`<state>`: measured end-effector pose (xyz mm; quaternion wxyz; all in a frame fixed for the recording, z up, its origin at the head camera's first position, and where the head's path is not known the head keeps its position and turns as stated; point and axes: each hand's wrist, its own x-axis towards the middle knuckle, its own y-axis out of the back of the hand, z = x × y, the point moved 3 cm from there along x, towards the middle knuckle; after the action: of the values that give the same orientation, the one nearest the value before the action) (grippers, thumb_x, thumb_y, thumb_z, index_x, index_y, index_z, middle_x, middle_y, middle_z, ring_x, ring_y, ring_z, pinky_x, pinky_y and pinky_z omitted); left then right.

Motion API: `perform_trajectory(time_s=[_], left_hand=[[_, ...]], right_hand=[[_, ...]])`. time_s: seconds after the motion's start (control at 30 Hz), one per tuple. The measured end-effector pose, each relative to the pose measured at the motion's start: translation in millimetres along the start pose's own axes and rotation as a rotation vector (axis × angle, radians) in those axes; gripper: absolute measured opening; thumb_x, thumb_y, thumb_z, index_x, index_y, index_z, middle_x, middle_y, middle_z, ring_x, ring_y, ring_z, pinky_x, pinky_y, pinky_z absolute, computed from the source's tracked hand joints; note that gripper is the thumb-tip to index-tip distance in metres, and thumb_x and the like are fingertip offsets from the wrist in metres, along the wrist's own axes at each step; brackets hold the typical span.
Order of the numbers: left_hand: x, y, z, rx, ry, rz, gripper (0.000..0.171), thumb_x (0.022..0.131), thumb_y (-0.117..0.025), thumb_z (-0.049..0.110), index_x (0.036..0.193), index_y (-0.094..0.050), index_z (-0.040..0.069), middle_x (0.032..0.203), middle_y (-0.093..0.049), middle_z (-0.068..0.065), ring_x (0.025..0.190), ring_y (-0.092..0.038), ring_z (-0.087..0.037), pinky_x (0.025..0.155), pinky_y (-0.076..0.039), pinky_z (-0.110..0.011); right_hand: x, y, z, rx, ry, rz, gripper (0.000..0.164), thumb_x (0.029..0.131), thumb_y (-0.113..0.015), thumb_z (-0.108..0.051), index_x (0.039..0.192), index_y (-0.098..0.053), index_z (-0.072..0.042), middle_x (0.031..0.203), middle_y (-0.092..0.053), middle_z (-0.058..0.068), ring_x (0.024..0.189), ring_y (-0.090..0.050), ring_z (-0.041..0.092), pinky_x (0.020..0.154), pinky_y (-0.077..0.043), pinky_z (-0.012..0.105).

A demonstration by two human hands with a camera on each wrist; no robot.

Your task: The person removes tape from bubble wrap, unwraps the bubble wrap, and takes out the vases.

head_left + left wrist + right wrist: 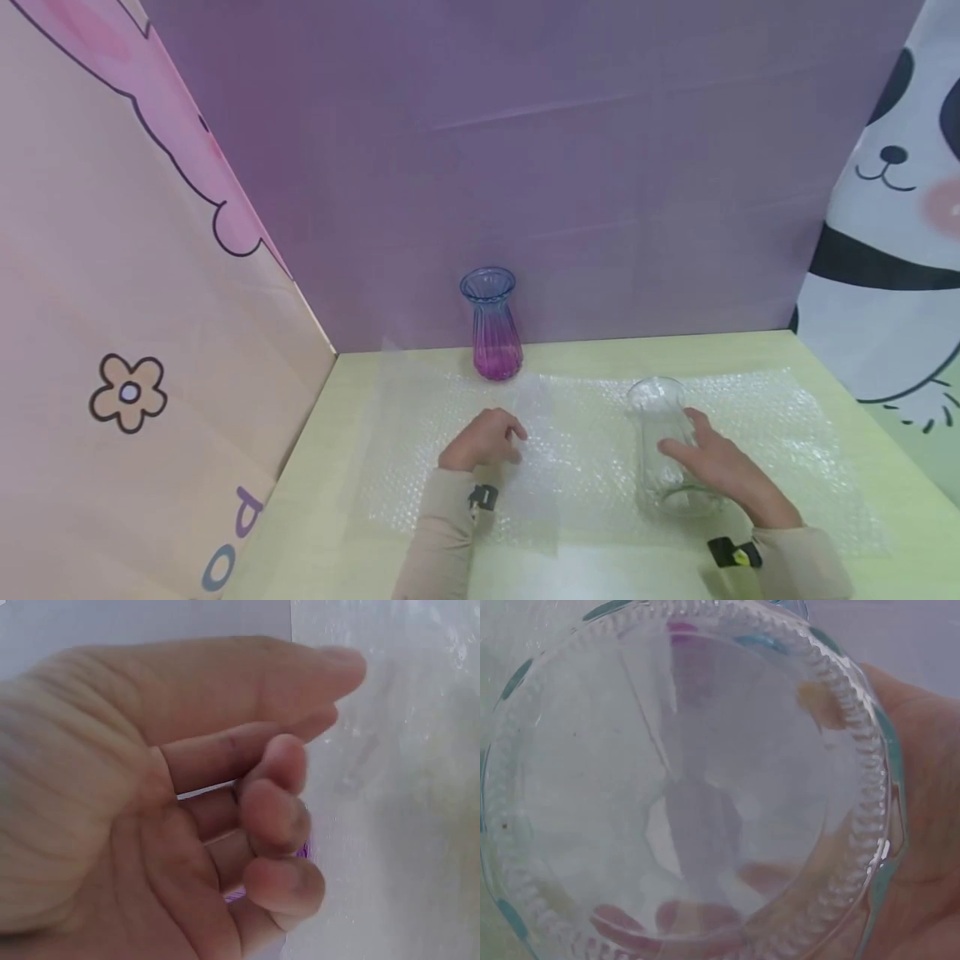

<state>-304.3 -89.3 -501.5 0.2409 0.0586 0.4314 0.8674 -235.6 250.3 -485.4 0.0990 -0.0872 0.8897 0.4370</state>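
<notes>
A clear glass vase [660,433] lies over the bubble wrap [592,467], its mouth pointing to the back and its base toward me. My right hand [720,462] grips it from the right side. In the right wrist view the round ribbed base [682,795] fills the picture, and fingertips show through the glass. My left hand [483,442] hovers at the left part of the wrap with loosely curled fingers and holds nothing. Behind it stands a ribbed vase [497,342], blue at the top and purple-pink below; bits of its purple show between the left fingers in the left wrist view.
The pale yellow table [300,517] meets a purple backdrop [562,208] at the back. A flower-printed panel [210,350] rises at the left, a panda-printed one [885,333] at the right. Bubble wrap covers much of the tabletop.
</notes>
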Motion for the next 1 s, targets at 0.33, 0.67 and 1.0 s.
perform_trajectory(time_s=[0.33,0.67,1.0], left_hand=[[1.0,-7.9,6.4,0.023,0.005,-0.051,0.049,0.076,-0.087,0.016,0.121,-0.072,0.002,0.094,-0.069,-0.004,0.083,-0.06,-0.013,0.08,-0.056,-0.027],[2.8,-18.0,11.1,0.075,-0.006,-0.093,0.074,0.075,-0.089,0.025,0.14,-0.058,0.009,0.118,-0.07,-0.009,0.106,-0.066,-0.021,0.093,-0.057,-0.034],[3.6,-21.7,13.0,0.09,-0.003,-0.084,0.093,0.072,-0.091,0.029,0.152,-0.046,0.015,0.116,-0.068,-0.008,0.103,-0.065,-0.019,0.094,-0.057,-0.037]], right_hand=[[1.5,-0.8,0.0,-0.032,-0.009,0.011,0.102,0.101,-0.043,-0.062,0.159,0.003,0.009,0.154,-0.025,0.046,0.135,-0.034,0.067,0.102,-0.04,0.078],[0.7,-1.7,-0.9,-0.025,-0.036,-0.006,0.113,0.096,-0.04,-0.076,0.16,0.006,0.005,0.158,-0.018,0.043,0.139,-0.028,0.067,0.104,-0.033,0.081],[3.5,-1.3,3.0,-0.045,-0.04,-0.01,0.112,0.097,-0.04,-0.075,0.16,0.004,0.006,0.155,-0.024,0.044,0.135,-0.034,0.067,0.1,-0.039,0.08]])
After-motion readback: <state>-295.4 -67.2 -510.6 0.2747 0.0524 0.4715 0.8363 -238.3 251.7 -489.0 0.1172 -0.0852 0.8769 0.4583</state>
